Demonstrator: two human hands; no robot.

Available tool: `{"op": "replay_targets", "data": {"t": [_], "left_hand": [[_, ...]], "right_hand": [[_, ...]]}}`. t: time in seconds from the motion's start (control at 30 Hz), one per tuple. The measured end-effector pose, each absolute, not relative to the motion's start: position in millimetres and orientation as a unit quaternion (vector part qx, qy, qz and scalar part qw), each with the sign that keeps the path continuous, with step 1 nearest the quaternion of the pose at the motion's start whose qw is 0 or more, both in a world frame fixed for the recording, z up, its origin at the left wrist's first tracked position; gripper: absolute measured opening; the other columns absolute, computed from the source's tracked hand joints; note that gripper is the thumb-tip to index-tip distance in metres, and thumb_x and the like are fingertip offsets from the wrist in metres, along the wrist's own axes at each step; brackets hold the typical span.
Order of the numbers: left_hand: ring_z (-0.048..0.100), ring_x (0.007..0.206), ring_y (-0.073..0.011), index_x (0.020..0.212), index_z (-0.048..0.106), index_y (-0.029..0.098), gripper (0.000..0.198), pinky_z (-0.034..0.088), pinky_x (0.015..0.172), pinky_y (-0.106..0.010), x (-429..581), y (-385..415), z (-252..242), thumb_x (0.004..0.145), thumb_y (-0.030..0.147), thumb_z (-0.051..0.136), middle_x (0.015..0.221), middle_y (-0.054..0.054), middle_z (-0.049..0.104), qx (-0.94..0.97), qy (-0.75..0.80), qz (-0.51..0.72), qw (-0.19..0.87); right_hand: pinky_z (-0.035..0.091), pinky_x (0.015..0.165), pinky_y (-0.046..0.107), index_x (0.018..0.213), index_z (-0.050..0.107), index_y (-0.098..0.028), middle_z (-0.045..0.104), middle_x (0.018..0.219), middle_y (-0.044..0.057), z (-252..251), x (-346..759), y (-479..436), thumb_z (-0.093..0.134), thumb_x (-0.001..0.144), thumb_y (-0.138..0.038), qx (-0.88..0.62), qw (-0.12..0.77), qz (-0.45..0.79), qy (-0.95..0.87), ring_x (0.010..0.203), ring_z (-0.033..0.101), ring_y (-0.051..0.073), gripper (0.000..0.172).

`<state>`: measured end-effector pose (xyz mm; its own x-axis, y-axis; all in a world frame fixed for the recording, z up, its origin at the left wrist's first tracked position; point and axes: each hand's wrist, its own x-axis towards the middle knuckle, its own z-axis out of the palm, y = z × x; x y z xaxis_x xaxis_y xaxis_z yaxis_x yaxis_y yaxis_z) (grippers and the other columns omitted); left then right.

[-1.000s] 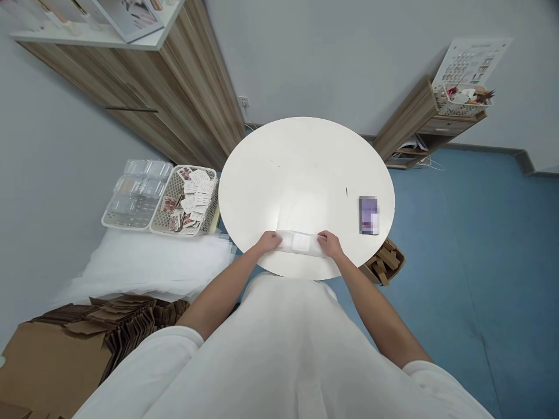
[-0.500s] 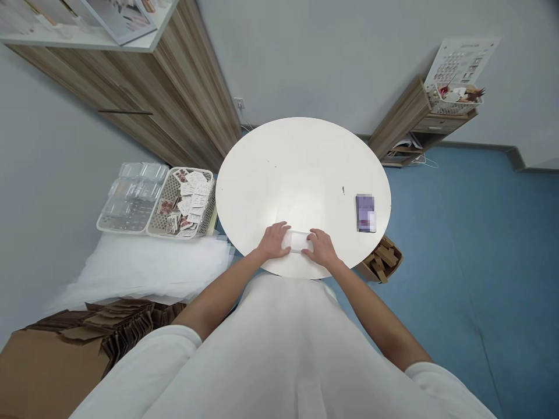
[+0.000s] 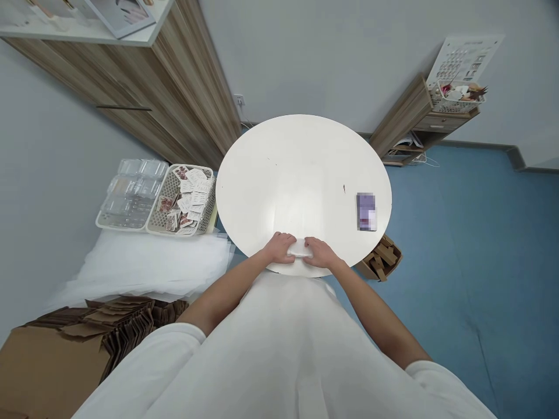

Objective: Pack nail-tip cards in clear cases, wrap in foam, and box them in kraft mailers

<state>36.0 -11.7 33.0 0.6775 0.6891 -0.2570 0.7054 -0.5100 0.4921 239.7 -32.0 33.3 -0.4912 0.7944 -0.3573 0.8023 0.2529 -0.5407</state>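
Note:
A small whitish packet lies at the near edge of the round white table; its exact kind is unclear. My left hand grips its left end, fingers curled over the far side and thumb on the near side. At the other end, my right hand holds it the same way. Only the middle of the packet shows between my fingertips; its ends are covered.
A blurred purple item lies on the table's right side. On the left stand a basket of printed cards and a tray of clear plastic boxes. White sheets and folded cardboard are nearer me. A cardboard carton stands below right.
My hands have drawn slightly nearer to me and closer together. The packet between them now looks narrower and rounder, with less of it showing.

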Motion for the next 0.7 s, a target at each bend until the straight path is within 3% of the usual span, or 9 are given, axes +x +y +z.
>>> {"op": "replay_targets", "data": {"t": [0.17,0.27,0.37,0.53,0.7], "left_hand": [[0.057,0.086,-0.0209,0.102,0.055,0.022,0.035,0.036,0.082,-0.033,31,-17,33,0.072,0.039,0.049,0.094,-0.004,0.063,0.825,0.43,-0.014,0.367],[0.056,0.096,-0.0211,0.104,0.057,0.022,0.038,0.039,0.082,-0.031,27,-10,32,0.078,0.044,0.043,0.106,-0.005,0.061,0.776,0.476,0.015,0.414],[0.054,0.101,-0.0211,0.104,0.059,0.021,0.042,0.041,0.081,-0.029,19,0,31,0.077,0.05,0.043,0.113,-0.004,0.058,0.715,0.509,0.058,0.476],[0.058,0.073,-0.0179,0.084,0.063,0.018,0.034,0.043,0.061,-0.026,2,16,21,0.068,0.048,0.056,0.079,-0.002,0.063,0.637,0.551,0.088,0.532],[0.049,0.052,-0.0126,0.06,0.051,0.017,0.028,0.035,0.047,-0.024,-4,19,8,0.07,0.043,0.053,0.053,0.002,0.048,0.6,0.625,0.081,0.492]], "right_hand": [[0.039,0.067,0.029,0.095,0.051,-0.023,0.058,0.091,0.003,43,245,-32,0.055,0.072,-0.039,0.508,0.0,-0.414,0.755,0.079,0.053,0.018,0.028],[0.04,0.072,0.029,0.089,0.055,-0.023,0.059,0.099,0.004,43,246,-22,0.052,0.075,-0.042,0.532,-0.048,-0.425,0.731,0.088,0.053,0.018,0.024],[0.042,0.069,0.028,0.085,0.058,-0.022,0.062,0.096,0.003,40,248,-8,0.046,0.078,-0.046,0.558,-0.07,-0.469,0.681,0.084,0.056,0.017,0.028],[0.042,0.069,0.028,0.081,0.061,-0.022,0.064,0.09,0.003,34,253,15,0.045,0.076,-0.051,0.582,-0.076,-0.511,0.629,0.084,0.056,0.018,0.033],[0.043,0.063,0.026,0.089,0.059,-0.021,0.062,0.092,0.003,22,260,23,0.053,0.071,-0.043,0.626,-0.102,-0.517,0.575,0.077,0.056,0.016,0.028]]}}
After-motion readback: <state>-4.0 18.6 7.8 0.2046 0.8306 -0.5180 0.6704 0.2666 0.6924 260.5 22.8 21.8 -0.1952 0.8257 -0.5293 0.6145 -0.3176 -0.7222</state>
